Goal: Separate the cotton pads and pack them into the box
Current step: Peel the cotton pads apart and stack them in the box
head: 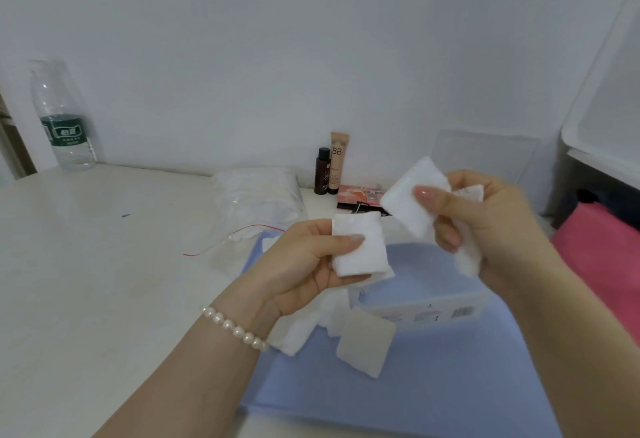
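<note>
Both hands are raised apart above the table, each gripping cotton. Left hand (304, 257) pinches a white square cotton pad (360, 250) between thumb and fingers, its face toward the camera and its edges nearly upright. Right hand (485, 219) pinches a second white cotton pad (412, 195), tilted with its long axis running from upper right to lower left, with more cotton bunched in the palm. Loose white pads (360, 344) lie below on a pale blue mat (433, 385), beside a flat clear plastic box (426, 313) with a small printed label, unreadable. Farther back stand a beige tube marked "BB" (338, 160), a small dark brown bottle (322, 171) and a clear plastic bag of cotton (256, 195). A clear water bottle with a green label (64, 119) stands at far left.
</note>
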Motion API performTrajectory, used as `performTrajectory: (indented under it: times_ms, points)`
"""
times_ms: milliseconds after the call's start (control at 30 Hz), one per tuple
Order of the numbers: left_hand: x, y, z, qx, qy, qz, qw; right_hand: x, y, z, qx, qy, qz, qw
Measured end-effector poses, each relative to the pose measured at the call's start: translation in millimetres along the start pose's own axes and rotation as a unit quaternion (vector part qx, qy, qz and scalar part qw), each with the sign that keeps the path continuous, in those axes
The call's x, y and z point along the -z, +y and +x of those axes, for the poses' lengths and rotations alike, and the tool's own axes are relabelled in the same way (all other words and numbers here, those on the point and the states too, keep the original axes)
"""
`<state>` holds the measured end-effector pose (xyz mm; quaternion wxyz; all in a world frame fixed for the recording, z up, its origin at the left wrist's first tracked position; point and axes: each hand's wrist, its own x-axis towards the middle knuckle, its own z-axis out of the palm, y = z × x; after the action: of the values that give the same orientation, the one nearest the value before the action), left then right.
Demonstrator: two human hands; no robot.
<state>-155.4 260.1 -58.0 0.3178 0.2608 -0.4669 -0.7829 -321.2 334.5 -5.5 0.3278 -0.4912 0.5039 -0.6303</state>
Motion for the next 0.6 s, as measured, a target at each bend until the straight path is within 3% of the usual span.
performTrajectory:
  times_ms: [67,167,300,600]
  points:
    - [0,0,0,-0.002,-0.006,0.0,1.0,6,-3,0,-0.06,-0.077,-0.006,0.995]
    - [-3,-2,0,-0.001,-0.021,0.016,1.0,2,0,-4,-0.062,-0.133,-0.101,0.984]
    - [-6,-5,1,0.0,-0.014,0.043,0.999,-9,3,-6,-0.037,-0.141,-0.208,0.967]
    - [-9,-7,3,0.027,0.019,0.036,0.999,-16,12,-3,-0.053,-0.124,-0.243,0.961]
